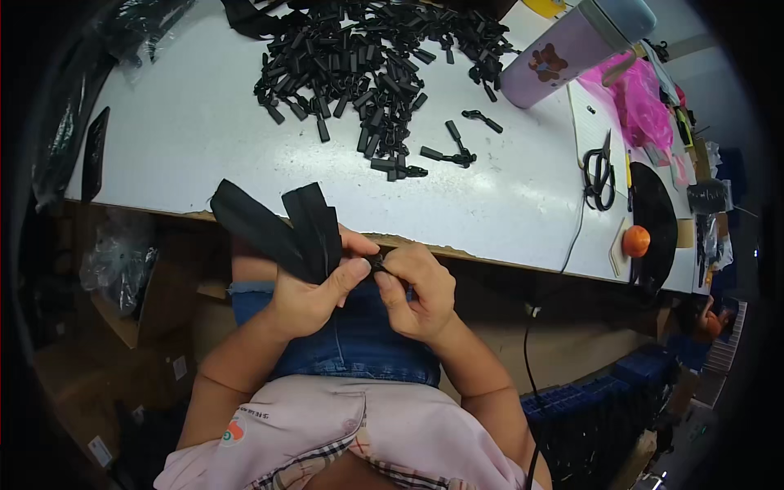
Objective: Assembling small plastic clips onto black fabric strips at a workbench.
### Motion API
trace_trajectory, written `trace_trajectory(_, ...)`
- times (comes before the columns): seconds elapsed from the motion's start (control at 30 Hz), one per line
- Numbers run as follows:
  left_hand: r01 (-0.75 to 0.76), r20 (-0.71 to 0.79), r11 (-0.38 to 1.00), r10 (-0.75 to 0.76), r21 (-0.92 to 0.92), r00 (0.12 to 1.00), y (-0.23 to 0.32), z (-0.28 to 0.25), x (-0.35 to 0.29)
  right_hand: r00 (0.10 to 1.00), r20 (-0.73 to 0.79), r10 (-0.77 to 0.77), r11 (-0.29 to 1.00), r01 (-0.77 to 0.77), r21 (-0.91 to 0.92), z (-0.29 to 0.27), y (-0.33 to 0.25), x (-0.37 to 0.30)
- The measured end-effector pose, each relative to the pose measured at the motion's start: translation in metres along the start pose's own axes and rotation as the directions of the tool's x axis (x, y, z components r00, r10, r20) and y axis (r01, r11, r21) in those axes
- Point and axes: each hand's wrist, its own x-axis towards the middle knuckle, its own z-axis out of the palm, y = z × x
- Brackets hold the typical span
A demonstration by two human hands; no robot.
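Note:
My left hand (pixel 309 304) is closed round black zipper tapes (pixel 257 229), whose flat ends fan out above it toward the table. Finger and thumb of my right hand (pixel 422 292) pinch a small black zipper slider (pixel 376 263) that meets the tape ends at my left fingertips. Both hands are close together over my lap, just in front of the table edge. Fingers partly cover the slider, so I cannot tell how far the tape sits in it. A large pile of black zipper sliders with pulls (pixel 351 61) lies on the table beyond.
A few loose sliders (pixel 449 155) lie right of the pile on the white table (pixel 188 147). A lilac bottle (pixel 563 61) stands farther right, near black scissors (pixel 600 175), a pink plastic bag (pixel 641 98) and an orange fruit (pixel 636 241). A dark flat object (pixel 95 155) lies far left.

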Motion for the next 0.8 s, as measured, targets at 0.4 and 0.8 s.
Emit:
trace_trajectory(0.4, -0.124, -0.042, 0.960, 0.138, 0.251, 0.989, -0.015, 0.004, -0.005, 0.972, 0.012, 0.235, 0.966, -0.235, 0.108, -0.012, -0.008, 0.006)
trace_trajectory(0.8, 0.085, -0.083, 0.996, -0.087, -0.021, 0.993, -0.015, 0.008, -0.003, 0.999, 0.009, 0.052, 0.979, -0.049, -0.197, -0.008, -0.008, 0.005)
